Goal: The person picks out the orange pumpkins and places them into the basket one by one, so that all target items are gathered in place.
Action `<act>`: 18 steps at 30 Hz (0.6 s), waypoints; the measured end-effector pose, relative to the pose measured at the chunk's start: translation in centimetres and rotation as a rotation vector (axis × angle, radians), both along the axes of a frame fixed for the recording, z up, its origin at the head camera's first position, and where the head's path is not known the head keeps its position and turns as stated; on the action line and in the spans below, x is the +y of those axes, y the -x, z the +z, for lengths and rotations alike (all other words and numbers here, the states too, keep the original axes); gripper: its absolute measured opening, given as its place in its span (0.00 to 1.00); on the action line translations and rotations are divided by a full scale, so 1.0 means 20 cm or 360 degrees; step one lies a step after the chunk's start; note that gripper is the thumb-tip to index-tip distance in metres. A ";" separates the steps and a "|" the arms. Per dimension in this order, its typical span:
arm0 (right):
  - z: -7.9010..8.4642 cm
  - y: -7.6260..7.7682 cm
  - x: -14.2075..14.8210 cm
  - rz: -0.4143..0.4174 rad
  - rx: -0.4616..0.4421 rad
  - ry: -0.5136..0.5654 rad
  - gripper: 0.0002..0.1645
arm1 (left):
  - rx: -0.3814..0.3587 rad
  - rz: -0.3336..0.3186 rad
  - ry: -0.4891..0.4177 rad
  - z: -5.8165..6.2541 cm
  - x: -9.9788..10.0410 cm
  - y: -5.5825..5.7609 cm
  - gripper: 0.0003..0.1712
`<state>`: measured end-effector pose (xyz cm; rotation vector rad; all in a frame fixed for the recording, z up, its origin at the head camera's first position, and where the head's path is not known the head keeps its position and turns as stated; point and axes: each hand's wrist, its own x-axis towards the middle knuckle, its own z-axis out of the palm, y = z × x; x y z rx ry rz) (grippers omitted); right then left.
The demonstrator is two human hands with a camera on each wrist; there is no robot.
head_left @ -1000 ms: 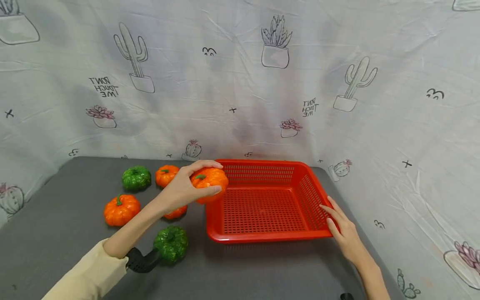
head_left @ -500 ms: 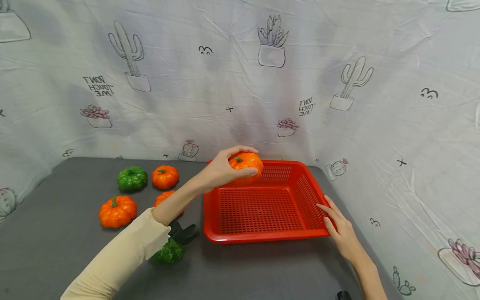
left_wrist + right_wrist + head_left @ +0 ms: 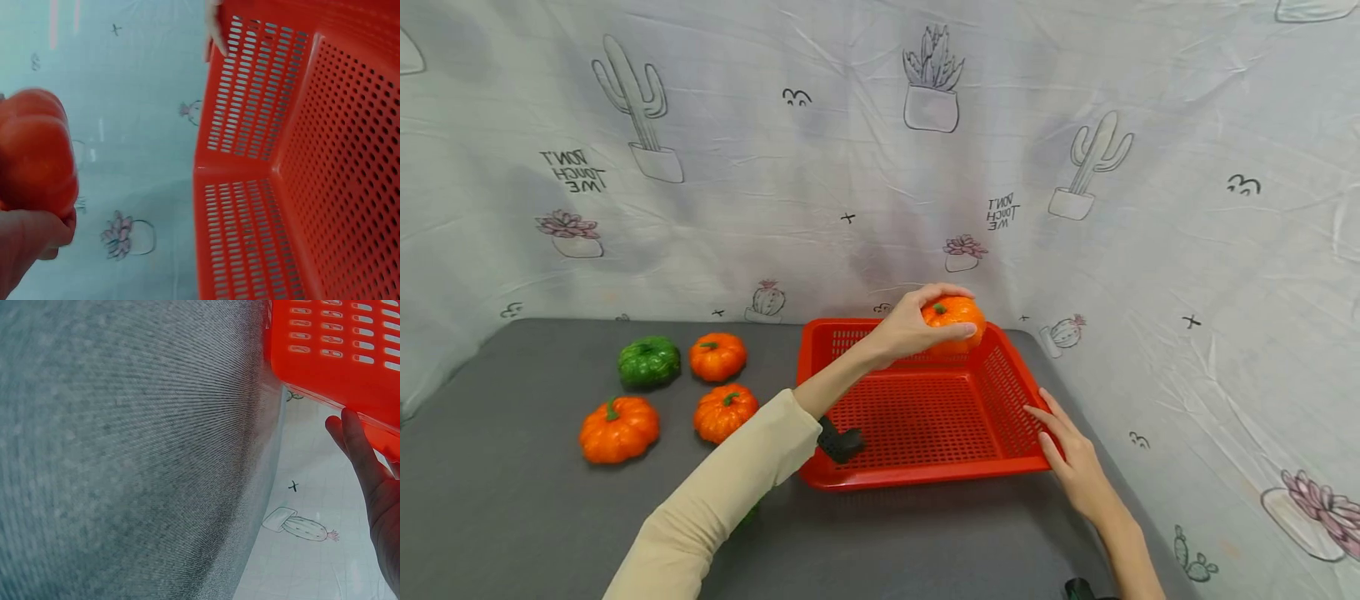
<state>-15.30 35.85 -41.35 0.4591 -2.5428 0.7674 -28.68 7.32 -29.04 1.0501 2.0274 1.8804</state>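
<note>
My left hand grips an orange mini pumpkin from its side, fingers over the top and thumb across the front. In the head view it appears over the back right part of a red perforated plastic basket; in the left wrist view the pumpkin is in the air, apart from the basket wall. At the basket's right front corner my right hand holds the rim, its fingers reaching over the edge. Part of that hold is hidden in the right wrist view, where the hand touches the rim.
Left of the basket, on the grey tabletop, sit three orange pumpkins and a green one. A second green pumpkin is almost covered by my left sleeve. A printed cloth hangs behind and at the right.
My left hand has carried the orange pumpkin rightward, from the basket's left edge to above its back right part. My right hand has stayed at the basket's rim.
</note>
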 end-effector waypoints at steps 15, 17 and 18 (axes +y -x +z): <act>0.00 -0.01 -0.01 -0.0037 -0.0034 0.0031 0.24 | 0.0196 0.0107 0.0049 -0.28 0.33 0.17 0.25; 0.00 0.00 -0.01 -0.0030 -0.0017 0.0037 0.23 | 0.0212 0.0107 0.0059 -0.31 0.34 0.19 0.25; 0.00 0.00 -0.01 -0.0026 -0.0009 0.0036 0.23 | 0.0218 0.0107 0.0077 -0.33 0.35 0.20 0.25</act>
